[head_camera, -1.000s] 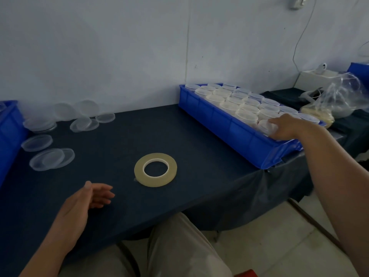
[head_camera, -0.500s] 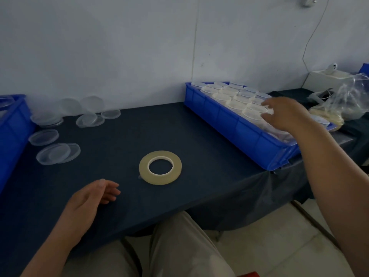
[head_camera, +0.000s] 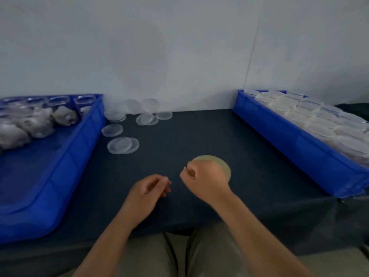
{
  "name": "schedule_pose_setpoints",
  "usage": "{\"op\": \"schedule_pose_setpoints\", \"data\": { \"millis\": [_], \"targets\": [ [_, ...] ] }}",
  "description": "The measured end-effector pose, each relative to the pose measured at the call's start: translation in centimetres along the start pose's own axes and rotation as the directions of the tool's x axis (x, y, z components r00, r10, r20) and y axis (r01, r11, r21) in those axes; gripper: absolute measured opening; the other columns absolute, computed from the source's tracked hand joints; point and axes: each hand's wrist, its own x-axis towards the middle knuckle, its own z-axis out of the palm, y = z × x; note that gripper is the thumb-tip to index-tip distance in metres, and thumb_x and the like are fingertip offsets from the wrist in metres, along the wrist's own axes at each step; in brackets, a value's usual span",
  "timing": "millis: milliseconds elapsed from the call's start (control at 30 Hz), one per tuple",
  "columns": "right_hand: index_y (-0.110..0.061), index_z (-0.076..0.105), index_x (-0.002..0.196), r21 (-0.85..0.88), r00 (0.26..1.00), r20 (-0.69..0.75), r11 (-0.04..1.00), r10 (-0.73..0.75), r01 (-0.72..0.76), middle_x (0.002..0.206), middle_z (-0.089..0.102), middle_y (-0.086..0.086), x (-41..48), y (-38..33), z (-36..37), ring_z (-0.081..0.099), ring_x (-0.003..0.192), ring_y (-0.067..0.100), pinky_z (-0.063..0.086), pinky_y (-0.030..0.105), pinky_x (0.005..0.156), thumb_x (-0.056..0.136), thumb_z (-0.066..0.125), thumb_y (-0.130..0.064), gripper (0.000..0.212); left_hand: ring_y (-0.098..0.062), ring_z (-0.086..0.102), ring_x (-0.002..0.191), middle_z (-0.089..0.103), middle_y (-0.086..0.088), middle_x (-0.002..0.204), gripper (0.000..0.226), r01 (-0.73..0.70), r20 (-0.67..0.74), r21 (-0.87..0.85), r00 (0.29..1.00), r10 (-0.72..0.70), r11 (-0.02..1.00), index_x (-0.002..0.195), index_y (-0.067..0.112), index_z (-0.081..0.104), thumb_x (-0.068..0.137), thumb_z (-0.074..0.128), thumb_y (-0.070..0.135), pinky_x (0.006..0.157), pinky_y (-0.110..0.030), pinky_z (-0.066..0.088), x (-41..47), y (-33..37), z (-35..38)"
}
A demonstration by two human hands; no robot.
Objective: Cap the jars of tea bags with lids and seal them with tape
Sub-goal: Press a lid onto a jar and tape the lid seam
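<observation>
Pale bare wall (head_camera: 179, 47) fills the upper half of the view, above a dark navy tabletop (head_camera: 219, 136). Two blue trays flank the work space. The left tray (head_camera: 75, 156) holds uncapped jars of tea bags (head_camera: 40, 124) crowded at its far end. The right tray (head_camera: 299, 152) is packed with capped jars (head_camera: 311, 120) in rows.

Both bare forearms reach in from the bottom edge. The left hand (head_camera: 147, 190) hovers near the middle, fingers loosely curled, with nothing visible in its grip. The right hand (head_camera: 205, 180) is just beside it, curled like a fist over the near edge of the tape roll (head_camera: 223, 162), which lies flat on the tabletop. Whether its grip has the roll or a tape end cannot be told.

Loose clear lids (head_camera: 121, 145) lie scattered near the wall, beside the left tray and well apart from the hands.

The step in hand looks like readying tape. It likely goes best with the free end found first and the roll steadied. Clear tape is hard to see, so touch would serve better than sight.
</observation>
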Motion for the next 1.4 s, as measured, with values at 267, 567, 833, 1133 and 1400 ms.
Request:
{"op": "schedule_pose_setpoints", "data": {
  "millis": [267,567,833,1133,1400],
  "targets": [
    [-0.029,0.036,0.056,0.056,0.968,-0.111,0.971,-0.225,0.232,0.051,0.039,-0.010,-1.0,-0.2,6.3,0.040,0.047,0.009,0.032,0.032,0.048,0.099,0.059,-0.030,0.048,-0.003,0.061,0.064,0.068,0.004,0.069,0.047,-0.004,-0.120,0.023,0.993,0.007,1.000,0.076,0.029,0.069,0.108,0.047,0.055,0.065,-0.016,0.046,-0.3,0.1,0.1],
    [-0.034,0.034,0.057,-0.015,0.958,-0.087,0.962,-0.274,0.274,0.048,0.039,-0.012,-1.4,0.2,6.9,0.040,0.041,0.007,0.021,0.019,0.048,0.103,0.056,-0.037,0.051,-0.005,0.067,0.063,0.071,0.012,0.073,0.042,-0.028,-0.363,0.330,0.919,0.154,0.943,0.084,0.037,0.070,0.095,0.052,0.073,0.054,-0.020,0.050,-1.3,5.9,-10.0],
    [-0.033,0.028,0.057,-0.069,0.948,-0.055,0.948,-0.314,0.310,0.046,0.031,-0.012,-1.1,0.1,7.1,0.030,0.038,0.003,0.025,0.022,0.043,0.095,0.072,-0.029,0.058,-0.025,0.066,0.106,0.074,-0.001,0.119,0.035,0.462,-0.455,0.761,0.881,-0.132,0.455,0.108,0.023,0.076,0.102,0.059,0.053,0.086,-0.037,0.049,3.1,5.7,-29.8],
    [-0.028,0.029,0.055,-0.041,0.963,-0.039,0.963,-0.267,0.265,0.045,0.030,-0.009,-0.9,0.1,7.0,0.028,0.038,0.005,0.021,0.023,0.044,0.095,0.073,-0.029,0.059,-0.040,0.036,0.152,0.028,-0.018,0.171,0.093,0.772,-0.607,0.628,0.567,-0.556,0.102,0.168,0.018,0.025,0.096,0.070,0.056,0.124,-0.051,0.034,1.3,-4.2,-38.8],
    [-0.025,0.033,0.054,-0.058,0.963,-0.017,0.962,-0.268,0.266,0.044,0.033,-0.007,-1.0,-0.1,6.8,0.032,0.038,0.004,0.021,0.021,0.044,0.094,0.075,-0.026,0.058,-0.046,0.028,0.153,0.031,-0.019,0.167,0.097,0.822,-0.752,0.566,0.546,-0.370,0.062,0.164,0.026,0.028,0.086,0.075,0.060,0.119,-0.061,0.030,1.4,-4.4,-43.1]
  ]
}}
